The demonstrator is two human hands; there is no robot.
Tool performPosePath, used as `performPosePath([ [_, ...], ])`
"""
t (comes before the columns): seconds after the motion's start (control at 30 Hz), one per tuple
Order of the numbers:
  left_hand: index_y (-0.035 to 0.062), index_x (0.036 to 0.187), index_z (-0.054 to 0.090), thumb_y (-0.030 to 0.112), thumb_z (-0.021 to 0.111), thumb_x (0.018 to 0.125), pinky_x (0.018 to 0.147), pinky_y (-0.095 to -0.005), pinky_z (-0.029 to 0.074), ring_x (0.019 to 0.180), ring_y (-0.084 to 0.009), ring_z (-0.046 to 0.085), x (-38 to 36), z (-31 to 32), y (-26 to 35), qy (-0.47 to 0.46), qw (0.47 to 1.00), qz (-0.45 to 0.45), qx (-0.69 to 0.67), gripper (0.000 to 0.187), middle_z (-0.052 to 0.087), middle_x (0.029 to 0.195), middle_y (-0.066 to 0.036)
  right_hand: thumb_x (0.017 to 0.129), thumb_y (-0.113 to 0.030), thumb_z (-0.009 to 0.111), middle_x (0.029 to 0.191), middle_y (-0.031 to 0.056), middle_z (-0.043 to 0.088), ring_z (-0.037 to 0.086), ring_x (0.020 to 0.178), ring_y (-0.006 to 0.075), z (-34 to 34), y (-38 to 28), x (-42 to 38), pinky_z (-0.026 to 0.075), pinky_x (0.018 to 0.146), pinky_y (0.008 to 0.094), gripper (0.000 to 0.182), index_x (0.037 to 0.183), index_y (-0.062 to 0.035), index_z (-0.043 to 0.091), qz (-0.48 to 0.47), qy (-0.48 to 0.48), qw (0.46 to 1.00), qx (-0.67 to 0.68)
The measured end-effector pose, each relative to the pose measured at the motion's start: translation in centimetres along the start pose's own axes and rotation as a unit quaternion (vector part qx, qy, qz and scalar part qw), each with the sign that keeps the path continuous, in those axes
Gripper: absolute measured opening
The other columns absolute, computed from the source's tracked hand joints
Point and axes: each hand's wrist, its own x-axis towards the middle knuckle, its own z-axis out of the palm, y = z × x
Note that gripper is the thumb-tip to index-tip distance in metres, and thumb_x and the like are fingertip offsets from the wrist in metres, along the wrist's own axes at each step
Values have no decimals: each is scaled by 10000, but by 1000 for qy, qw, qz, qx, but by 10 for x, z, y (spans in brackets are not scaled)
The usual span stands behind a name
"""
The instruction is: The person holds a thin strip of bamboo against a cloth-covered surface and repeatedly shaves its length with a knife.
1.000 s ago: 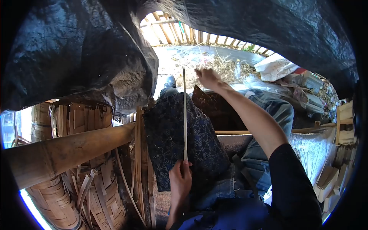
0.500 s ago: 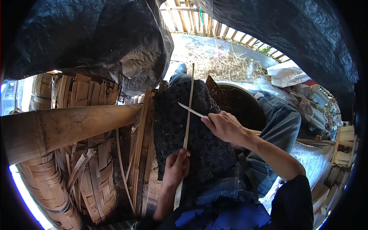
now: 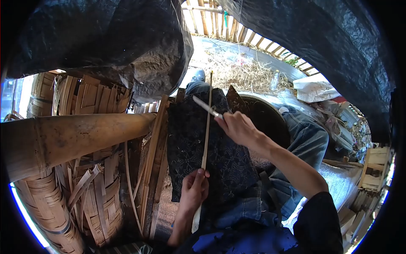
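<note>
My left hand is closed, thumb on top, around a long thin bamboo strip that runs away from me over my lap. In my right hand is a knife, its blade crossing the strip near the far end and pointing up and left. A small curl shows where blade and strip meet. Beneath both lies a dark patterned cloth spread over my legs. The strip's near end comes out below my left hand.
A thick bamboo pole juts in from the left above woven bamboo baskets. Upright wooden slats stand left of the cloth. Beyond my right knee sits a dark round container. Black plastic sheeting hangs overhead; straw covers ground ahead.
My right hand has moved the knife slightly up and left along the strip, toward its far end. My left hand keeps its hold in nearly the same place.
</note>
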Motion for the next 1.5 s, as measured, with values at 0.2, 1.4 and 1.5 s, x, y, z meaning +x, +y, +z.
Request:
performPosePath([
  [0.2,55,884,528,290,423,998,328,-201,200,368,-21,246,-12,-6,-6,-6,1000,-23,-6,281,306,522,69,1012,-297,350,554,160,575,556,439,227,-6,44,81,491,479,376,478,727,10,580,116,-49,992,15],
  [1.4,66,893,521,293,435,994,326,-205,203,355,-28,257,-2,3,-19,-19,999,1,-41,263,310,516,71,965,-317,481,458,157,519,568,411,333,-1,-54,-70,442,387,409,423,675,-11,501,24,-18,999,-11],
  [1.5,60,889,526,289,436,995,339,-203,205,369,-23,259,-1,0,-12,-37,999,-5,-34,268,305,520,76,979,-330,445,469,148,520,560,398,303,-6,-38,-46,417,382,416,430,695,-15,517,18,-17,999,44],
])
